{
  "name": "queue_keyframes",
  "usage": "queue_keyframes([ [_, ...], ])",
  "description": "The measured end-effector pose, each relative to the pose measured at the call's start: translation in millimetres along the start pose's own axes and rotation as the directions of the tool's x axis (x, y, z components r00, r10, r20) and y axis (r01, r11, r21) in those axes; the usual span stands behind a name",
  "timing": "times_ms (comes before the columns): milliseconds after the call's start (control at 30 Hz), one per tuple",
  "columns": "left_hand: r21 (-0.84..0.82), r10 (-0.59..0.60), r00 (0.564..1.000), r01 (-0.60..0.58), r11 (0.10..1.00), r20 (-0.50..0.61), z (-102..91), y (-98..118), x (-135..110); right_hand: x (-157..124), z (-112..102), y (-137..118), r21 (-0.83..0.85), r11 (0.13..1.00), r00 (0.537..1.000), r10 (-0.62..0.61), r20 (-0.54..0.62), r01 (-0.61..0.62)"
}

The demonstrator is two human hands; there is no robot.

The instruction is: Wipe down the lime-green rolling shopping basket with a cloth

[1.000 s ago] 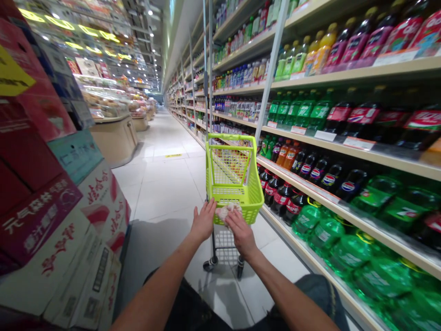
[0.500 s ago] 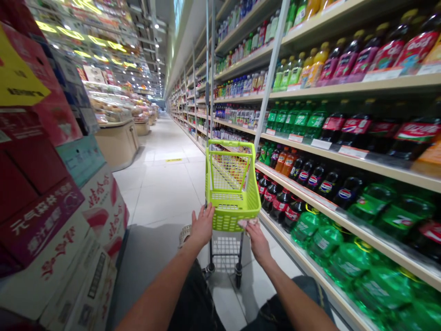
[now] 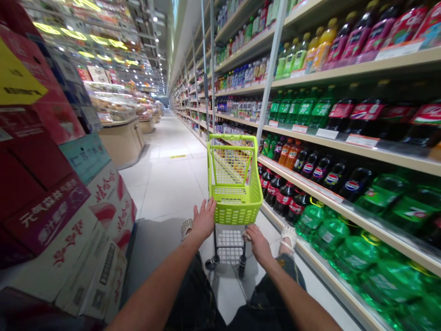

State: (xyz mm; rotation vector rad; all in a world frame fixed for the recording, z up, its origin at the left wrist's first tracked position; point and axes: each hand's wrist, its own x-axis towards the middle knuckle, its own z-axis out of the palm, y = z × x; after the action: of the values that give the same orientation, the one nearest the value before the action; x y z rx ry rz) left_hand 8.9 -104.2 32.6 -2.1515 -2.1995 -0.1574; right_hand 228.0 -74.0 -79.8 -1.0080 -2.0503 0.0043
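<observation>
A small lime-green shopping cart stands on the floor in front of me, its basket facing my knees. My left hand rests against the basket's near left corner with the fingers stretched out and apart. Just below the basket, my right hand is closed on a crumpled pale cloth, mostly hidden by the fingers, at the top of the cart's right-hand grey leg. Under the basket I see a wire lower rack and black wheels.
Shelves of bottled drinks line the right side closely. Stacked drink cartons rise on the left, a yellow sign above them. A tiled aisle runs ahead past a rounded display counter. My shoes flank the cart.
My right hand has moved the cloth from the basket's lower right edge down to the leg below. My left hand stays at the basket corner. My right shoe has come into view.
</observation>
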Motion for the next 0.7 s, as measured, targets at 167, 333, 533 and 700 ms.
queue_keyframes([
  [167,-0.038,0.014,1.000,-0.015,0.999,-0.016,-1.8,-1,2,43,3,-49,0.073,0.982,0.980,-0.167,-0.109,0.176],
  [333,-0.042,0.041,0.999,-0.040,0.998,0.035,-9.3,-5,1,47,34,-66,0.011,0.982,0.979,-0.189,0.070,0.189],
  [533,-0.082,0.029,1.000,-0.029,0.996,0.002,-3.5,-10,1,41,28,-65,0.026,0.973,0.974,-0.228,0.001,0.228],
  [700,-0.117,0.045,0.999,-0.044,0.992,0.011,-5.0,-11,0,52,25,-72,0.025,0.976,0.971,-0.220,0.096,0.219],
])
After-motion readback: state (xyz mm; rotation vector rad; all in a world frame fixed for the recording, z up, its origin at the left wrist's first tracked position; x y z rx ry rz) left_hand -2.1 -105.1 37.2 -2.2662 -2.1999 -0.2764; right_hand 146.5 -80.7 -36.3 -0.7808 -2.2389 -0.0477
